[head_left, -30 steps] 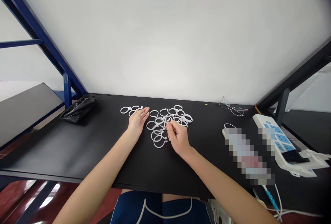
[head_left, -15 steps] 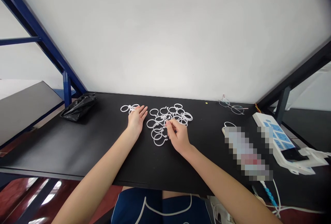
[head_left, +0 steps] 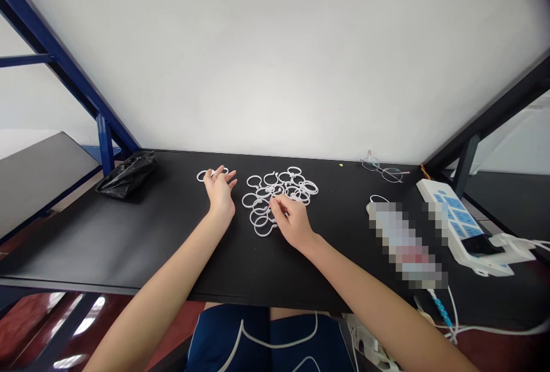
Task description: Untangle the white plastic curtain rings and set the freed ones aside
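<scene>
A loose pile of white open rings point(head_left: 263, 228), each with small knobbed ends like curtain rings, lies on the black table point(head_left: 172, 228). My right hand point(head_left: 294, 222) is at the pile's near right side, thumb and forefinger pinched together at the edge of one white ring, partly covered by the fingers. To the left, my left hand point(head_left: 220, 193) is palm-up with its fingers spread and slightly curled. Just behind its fingers a smaller group of white rings point(head_left: 201, 176) rests on the table, partly hidden by the hand.
A crumpled black plastic bag point(head_left: 126, 176) lies at the left. To the right are eyeglasses point(head_left: 392, 175), a blurred phone point(head_left: 406, 246) with a cable, and a white power strip point(head_left: 462, 226) with plugs. A white wall point(head_left: 275, 62) stands behind the table.
My left hand has moved slightly left and its fingers have spread and curled over the small group of rings. My right hand stays pinched at the pile. The view has shifted a little.
</scene>
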### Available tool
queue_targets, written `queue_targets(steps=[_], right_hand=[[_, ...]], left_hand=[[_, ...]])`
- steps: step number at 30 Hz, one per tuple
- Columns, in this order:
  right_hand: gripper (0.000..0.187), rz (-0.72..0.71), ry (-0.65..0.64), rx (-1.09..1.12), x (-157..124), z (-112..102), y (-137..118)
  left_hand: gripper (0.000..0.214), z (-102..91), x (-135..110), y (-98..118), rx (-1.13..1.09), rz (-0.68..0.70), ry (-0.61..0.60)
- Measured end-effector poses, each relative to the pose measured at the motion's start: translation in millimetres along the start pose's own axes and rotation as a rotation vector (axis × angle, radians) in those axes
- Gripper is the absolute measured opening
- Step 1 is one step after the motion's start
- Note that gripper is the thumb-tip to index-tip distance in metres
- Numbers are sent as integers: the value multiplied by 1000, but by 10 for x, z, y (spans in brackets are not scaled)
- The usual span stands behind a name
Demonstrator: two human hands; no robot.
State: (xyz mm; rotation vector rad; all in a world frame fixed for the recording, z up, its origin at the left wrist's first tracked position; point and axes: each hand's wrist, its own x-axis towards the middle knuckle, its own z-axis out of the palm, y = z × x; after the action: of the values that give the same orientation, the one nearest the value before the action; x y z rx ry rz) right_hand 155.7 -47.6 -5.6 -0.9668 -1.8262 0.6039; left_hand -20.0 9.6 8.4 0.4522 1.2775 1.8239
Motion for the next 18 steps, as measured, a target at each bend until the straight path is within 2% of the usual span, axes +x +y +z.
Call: queue_targets(steps=[2,4,8,10,13,18], right_hand=[[30,5,1,3,-1,3,0],[30,21,2,8,0,4,0],[30,37,3,13,5,-2,-3],[29,38,1,14,7,-5,-5],[30,37,-1,11,9,-5,-6],[29,39,-2,-2,4,-8,-13]], left_hand=[[34,6,-4,-8,89,54,-99],[25,10,-35,-26,251,189,-229],[21,-3,-144,-84,630,740,-480],[19,-24,-158,-136,797,890,-591],[24,-68,-106,-234,1061,903,-665],[29,-114,-54,-298,1332,704,-746]])
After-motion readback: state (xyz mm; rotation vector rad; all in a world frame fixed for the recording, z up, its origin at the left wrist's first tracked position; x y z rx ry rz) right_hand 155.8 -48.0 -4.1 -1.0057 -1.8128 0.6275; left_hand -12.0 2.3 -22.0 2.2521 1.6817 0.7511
